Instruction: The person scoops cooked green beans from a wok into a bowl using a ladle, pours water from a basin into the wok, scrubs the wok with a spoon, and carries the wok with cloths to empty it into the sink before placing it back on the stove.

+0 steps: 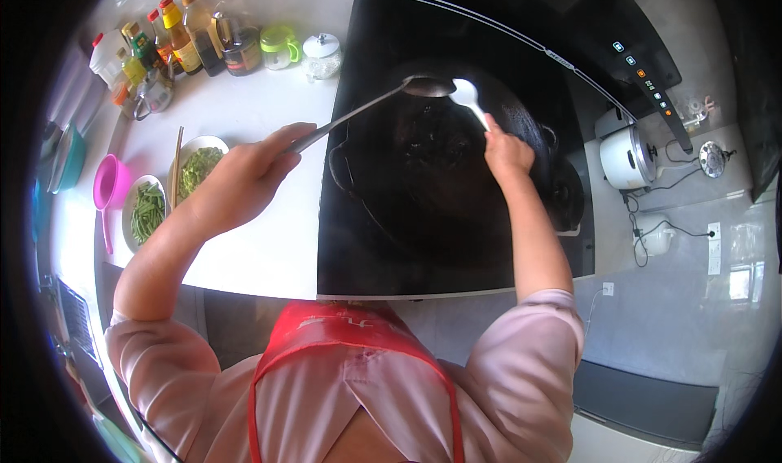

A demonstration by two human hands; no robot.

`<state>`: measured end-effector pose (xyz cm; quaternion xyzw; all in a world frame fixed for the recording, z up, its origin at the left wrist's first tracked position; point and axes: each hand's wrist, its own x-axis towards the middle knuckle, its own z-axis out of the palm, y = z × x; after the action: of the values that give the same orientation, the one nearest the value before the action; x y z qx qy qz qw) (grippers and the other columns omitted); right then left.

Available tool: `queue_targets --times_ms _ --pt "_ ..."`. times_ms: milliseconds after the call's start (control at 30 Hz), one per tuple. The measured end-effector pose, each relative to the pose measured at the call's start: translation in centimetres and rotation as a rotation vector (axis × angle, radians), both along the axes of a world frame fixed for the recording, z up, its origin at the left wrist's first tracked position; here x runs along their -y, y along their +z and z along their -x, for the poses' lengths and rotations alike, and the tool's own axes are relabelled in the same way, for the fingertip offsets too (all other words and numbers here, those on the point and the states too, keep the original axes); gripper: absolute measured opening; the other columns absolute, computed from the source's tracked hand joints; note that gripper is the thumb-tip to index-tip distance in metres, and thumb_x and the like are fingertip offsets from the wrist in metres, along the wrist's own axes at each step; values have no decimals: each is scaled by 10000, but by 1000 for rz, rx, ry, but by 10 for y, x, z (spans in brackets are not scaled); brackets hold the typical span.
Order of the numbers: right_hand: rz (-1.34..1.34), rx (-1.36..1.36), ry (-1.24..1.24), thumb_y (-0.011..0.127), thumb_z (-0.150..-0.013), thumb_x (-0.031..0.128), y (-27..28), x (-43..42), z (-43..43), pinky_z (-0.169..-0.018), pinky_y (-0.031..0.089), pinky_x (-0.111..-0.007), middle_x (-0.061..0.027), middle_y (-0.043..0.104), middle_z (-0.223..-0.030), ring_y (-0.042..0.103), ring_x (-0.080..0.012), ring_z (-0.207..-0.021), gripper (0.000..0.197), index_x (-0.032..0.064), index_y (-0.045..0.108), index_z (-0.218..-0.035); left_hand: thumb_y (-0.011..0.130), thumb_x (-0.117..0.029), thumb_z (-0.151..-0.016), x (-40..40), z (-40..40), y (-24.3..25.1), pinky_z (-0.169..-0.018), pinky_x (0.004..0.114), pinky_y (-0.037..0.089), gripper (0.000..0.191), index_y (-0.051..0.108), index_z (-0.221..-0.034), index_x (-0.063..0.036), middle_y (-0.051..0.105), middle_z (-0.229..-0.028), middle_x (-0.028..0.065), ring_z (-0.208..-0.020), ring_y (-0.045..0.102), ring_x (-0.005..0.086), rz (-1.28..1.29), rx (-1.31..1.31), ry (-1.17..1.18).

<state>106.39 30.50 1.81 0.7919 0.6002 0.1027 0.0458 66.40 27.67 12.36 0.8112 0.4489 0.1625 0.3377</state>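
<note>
My left hand (244,182) grips the handle of a metal ladle (360,112), whose dark bowl is over the far part of a wok. My right hand (510,151) is closed on the handle of a white spoon (465,93); its head is at the right rim of the ladle's bowl, and whether they touch I cannot tell. Beneath both, the dark wok (427,200) sits on the black stove, its inside too dark to make out well. Left of the stove, partly behind my left arm, are a bowl of chopped green vegetable (200,167) with chopsticks (178,157) and a dish of cut green beans (148,212).
Sauce bottles (181,38), a green-lidded jar (280,47) and a glass jar with a lid (322,55) line the back left counter. A pink dipper (110,182) lies at far left. The range hood (611,47) overhangs the back; a white rice cooker (623,157) stands right.
</note>
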Motion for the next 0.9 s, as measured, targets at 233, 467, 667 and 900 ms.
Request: queue_targets --times_ms 233,467,667,900 --pt "385 143 -94 497 -823 175 56 91 -5 -679 501 -366 -76 666 -827 647 -263 -797 359 249 571 -1167 454 -147 -908 -5 -21 -3 -616 441 431 384 396 -1287 -130 553 -675 196 -667 580 349 -92 -384 -83" --pt "240 -222 -70 537 -828 237 42 90 14 -812 466 -382 -114 644 -939 602 -296 -912 295 266 614 -1112 450 -158 -909 -2 -42 -13 -592 403 481 387 421 -1290 -98 591 -675 166 -636 602 318 -235 -480 -206" --pt "243 58 -162 514 -833 222 61 75 -18 -715 496 -380 -78 660 -879 632 -265 -844 333 312 581 -1146 475 -152 -895 3 -42 -15 -572 415 460 394 429 -1285 -115 570 -656 162 -606 579 319 -248 -451 -234" --pt "602 -300 -79 584 -789 194 142 143 5 -797 471 -360 -93 655 -942 620 -270 -885 274 233 656 -1050 491 -153 -886 13 -14 -18 -559 425 445 410 418 -1288 -115 554 -627 154 -597 570 319 -293 -358 -209"
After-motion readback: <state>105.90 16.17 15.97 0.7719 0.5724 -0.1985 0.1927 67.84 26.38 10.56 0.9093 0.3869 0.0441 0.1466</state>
